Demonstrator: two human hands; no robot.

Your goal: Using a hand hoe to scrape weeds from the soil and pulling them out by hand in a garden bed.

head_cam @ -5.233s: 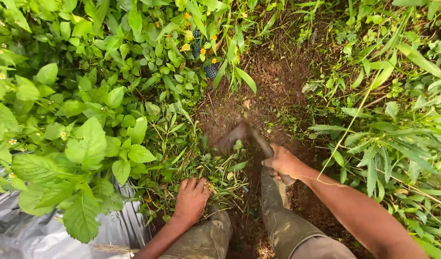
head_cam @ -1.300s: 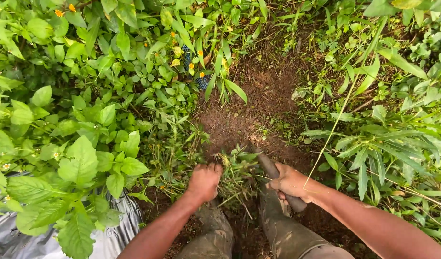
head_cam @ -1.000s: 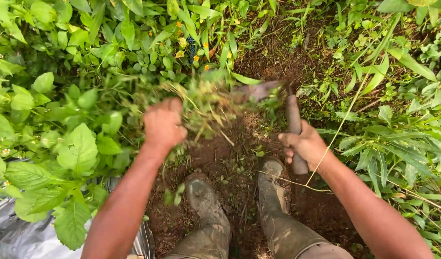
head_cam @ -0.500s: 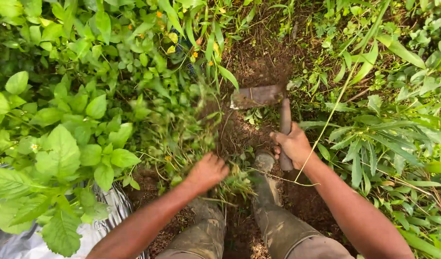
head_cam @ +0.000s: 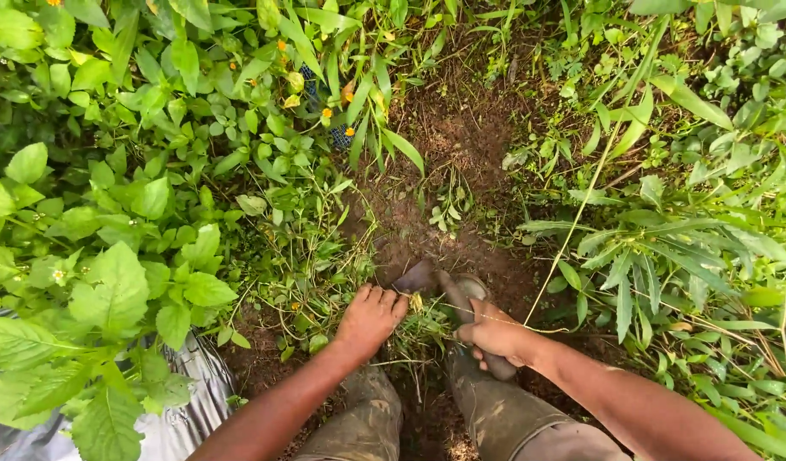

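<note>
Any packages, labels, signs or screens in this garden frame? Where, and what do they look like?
No labels, signs or screens.
Plastic sheet: bottom left under the leaves, crumpled, silvery grey.
Blue mesh item: top centre among orange flowers, mostly hidden; cannot tell what it is.

My left hand (head_cam: 369, 318) rests on a clump of weeds (head_cam: 407, 329) just ahead of my boots (head_cam: 474, 294). My right hand (head_cam: 493, 335), to its right, grips the hoe (head_cam: 444, 290), whose blade sits in the soil patch (head_cam: 448, 183) ahead. Leafy plants (head_cam: 145, 213) crowd the left, with plastic sheeting (head_cam: 184, 410) beneath them; grasses (head_cam: 683, 256) stand right.
</note>
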